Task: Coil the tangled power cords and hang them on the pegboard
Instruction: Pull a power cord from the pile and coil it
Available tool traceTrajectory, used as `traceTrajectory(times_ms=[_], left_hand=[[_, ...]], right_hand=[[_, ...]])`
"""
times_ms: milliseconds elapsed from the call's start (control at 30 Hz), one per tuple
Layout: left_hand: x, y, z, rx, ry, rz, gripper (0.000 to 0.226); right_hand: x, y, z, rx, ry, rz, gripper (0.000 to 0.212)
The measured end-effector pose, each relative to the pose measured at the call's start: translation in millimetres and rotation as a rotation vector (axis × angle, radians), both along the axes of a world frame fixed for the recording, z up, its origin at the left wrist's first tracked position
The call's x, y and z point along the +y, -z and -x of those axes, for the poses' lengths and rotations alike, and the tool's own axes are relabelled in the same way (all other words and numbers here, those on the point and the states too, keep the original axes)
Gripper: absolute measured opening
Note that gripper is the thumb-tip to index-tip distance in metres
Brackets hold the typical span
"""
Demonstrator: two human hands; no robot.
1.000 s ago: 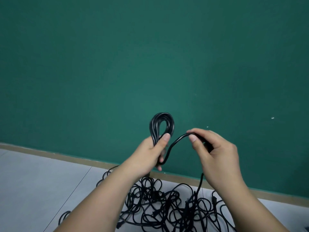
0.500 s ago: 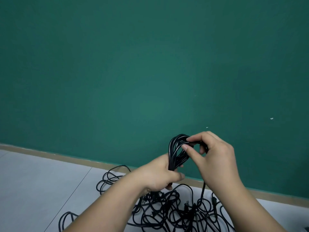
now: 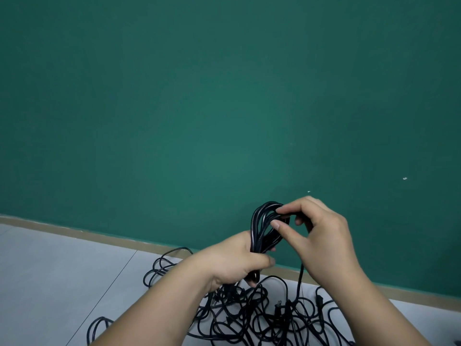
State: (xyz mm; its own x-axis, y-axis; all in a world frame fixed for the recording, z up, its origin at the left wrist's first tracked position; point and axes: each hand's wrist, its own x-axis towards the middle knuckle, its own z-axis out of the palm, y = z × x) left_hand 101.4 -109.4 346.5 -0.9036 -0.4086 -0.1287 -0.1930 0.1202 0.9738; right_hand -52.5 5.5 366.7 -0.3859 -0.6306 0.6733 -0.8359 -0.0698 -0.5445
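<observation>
A black power cord coil (image 3: 262,226) stands upright in front of the green wall. My left hand (image 3: 237,260) grips the coil's lower part, fingers curled round the bundled loops. At the coil's top, my right hand (image 3: 316,238) pinches a strand between thumb and forefinger. From that hand a single black strand (image 3: 300,278) drops straight down into a tangled pile of black cords (image 3: 249,318) on the floor. A plug with two prongs (image 3: 277,307) lies in the pile. No pegboard is in view.
A plain green wall (image 3: 199,108) fills the upper view, with a tan baseboard (image 3: 87,233) along its foot. Pale grey floor tiles (image 3: 62,270) spread to the left of the pile. Cord loops (image 3: 159,268) reach out leftward over the floor.
The coil has sunk lower and shifted right. My right hand brought the free strand over to the coil's top, and my left hand turned downward, gripping the bundle lower.
</observation>
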Motion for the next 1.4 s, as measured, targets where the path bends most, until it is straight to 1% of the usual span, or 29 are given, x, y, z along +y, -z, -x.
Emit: traceTrajectory(times_ms=[67,100,200,267,333,367,400,433,500,533,600,633,700,733,767,800,867,900,933,1000,1033,1100,1167,1200,1300,1400], left_hand=[[1.8,-2.0,2.2,0.044,-0.028,0.023,0.018],[1.6,-3.5,2.4,0.072,-0.063,0.017,0.017],[-6.0,-5.6,1.7,0.143,-0.210,-0.056,0.016],[-10.5,-8.9,-1.2,0.238,-0.235,-0.130,0.008],[-13.4,-13.5,-4.7,0.330,-0.240,-0.193,0.015],[-14.1,-15.4,-6.0,0.356,-0.254,-0.218,0.017],[-15.1,-16.6,-7.3,0.369,-0.283,-0.241,0.019],[-16.1,-17.8,-8.5,0.371,-0.312,-0.257,0.023],[-19.3,-18.0,-9.5,0.348,-0.365,-0.237,0.032],[-20.2,-17.7,-9.5,0.330,-0.364,-0.205,0.037],[-20.8,-13.6,-8.6,0.279,-0.301,-0.100,0.044],[-18.7,-12.5,-8.0,0.233,-0.244,-0.012,0.041],[-9.7,-11.9,-6.5,0.131,-0.126,0.171,0.013],[-5.1,-10.7,-4.6,0.085,-0.080,0.253,0.007],[-1.1,-8.3,-2.0,0.049,-0.048,0.323,0.007],[1.2,-5.3,0.2,0.029,-0.026,0.369,0.010],[3.2,-2.7,3.8,0.025,-0.014,0.411,0.035],[3.7,-2.4,5.5,0.029,-0.030,0.419,0.039],[4.5,-1.9,6.5,0.025,-0.041,0.421,0.035],[7.8,-0.9,7.9,0.027,-0.066,0.424,0.015],[9.1,0.5,9.1,0.035,-0.081,0.435,0.010],[11.3,2.2,10.3,0.064,-0.090,0.424,0.012],[14.5,1.3,12.0,0.108,-0.089,0.340,0.023],[17.0,0.8,12.6,0.127,-0.089,0.280,0.025],[22.5,-0.4,13.8,0.135,-0.055,0.135,0.021],[21.2,1.4,13.9,0.153,-0.048,0.044,0.021]], right_hand=[[-2.1,0.7,-4.9,-0.011,0.002,0.005,0.027],[-3.2,0.8,-7.0,-0.070,0.009,0.008,0.028],[-8.5,7.1,-7.0,-0.361,0.052,-0.042,0.024],[-11.0,16.8,-0.1,-0.533,-0.030,-0.176,0.014],[-10.2,25.7,2.0,-0.669,-0.211,-0.393,0.004],[-9.1,27.5,1.6,-0.690,-0.274,-0.484,0.006],[-7.9,27.0,1.0,-0.701,-0.310,-0.523,0.009],[-7.1,23.5,-0.6,-0.719,-0.328,-0.496,0.012],[-5.6,8.1,-4.0,-0.762,-0.330,-0.303,0.017],[-3.7,-2.1,-5.9,-0.734,-0.309,-0.190,0.020],[1.5,-18.0,-11.0,-0.603,-0.256,0.004,0.021],[3.5,-22.2,-15.7,-0.538,-0.231,0.072,0.020],[4.6,-23.0,-23.5,-0.361,-0.120,0.120,0.017],[4.1,-20.1,-24.9,-0.262,-0.036,0.115,0.016],[3.0,-17.0,-24.1,-0.184,0.059,0.106,0.016],[2.3,-15.5,-21.5,-0.148,0.139,0.101,0.017],[2.2,-14.2,-14.5,-0.196,0.205,0.102,0.015],[2.3,-13.7,-11.4,-0.266,0.186,0.105,0.014],[1.4,-12.3,-8.2,-0.356,0.150,0.106,0.012],[-1.4,-7.9,-4.8,-0.503,0.076,0.100,0.012],[-3.1,-6.5,-5.2,-0.529,0.061,0.094,0.014],[-5.7,-5.1,-7.1,-0.552,0.062,0.083,0.016],[-6.3,-5.4,-7.7,-0.579,0.060,0.092,0.023],[-6.5,-5.2,-7.6,-0.581,0.063,0.089,0.028],[-8.7,-2.2,-6.7,-0.484,0.112,0.037,0.041],[-11.1,1.7,-8.8,-0.413,0.092,-0.031,0.035]])
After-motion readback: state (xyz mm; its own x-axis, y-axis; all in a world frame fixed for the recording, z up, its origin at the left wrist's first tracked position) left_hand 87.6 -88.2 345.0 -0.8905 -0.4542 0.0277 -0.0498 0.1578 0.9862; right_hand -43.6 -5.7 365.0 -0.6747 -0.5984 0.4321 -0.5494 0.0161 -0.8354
